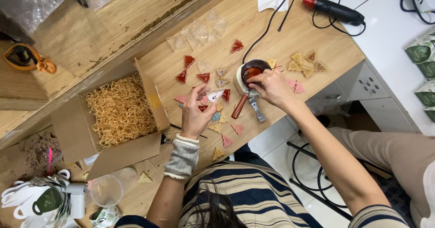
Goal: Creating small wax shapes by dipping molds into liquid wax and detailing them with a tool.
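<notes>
**Holding a packet beside hot wax**

Pinching a small clear packet (214, 93) in my left fingers (195, 112), I grip the melting pot (252, 72) with my right fingers (272, 86) on the counter (290, 38). A tilt could spill wax onto the triangles (225, 115).

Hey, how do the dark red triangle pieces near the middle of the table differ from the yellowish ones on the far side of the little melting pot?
The dark red triangles look glossy and lie spread apart; the yellowish triangles look pale and matte and are bunched in a touching cluster. The red ones lie near the left hand, the yellowish ones beyond the right hand at the melting pot. Both sets are small flat triangles on the wooden table.
</notes>
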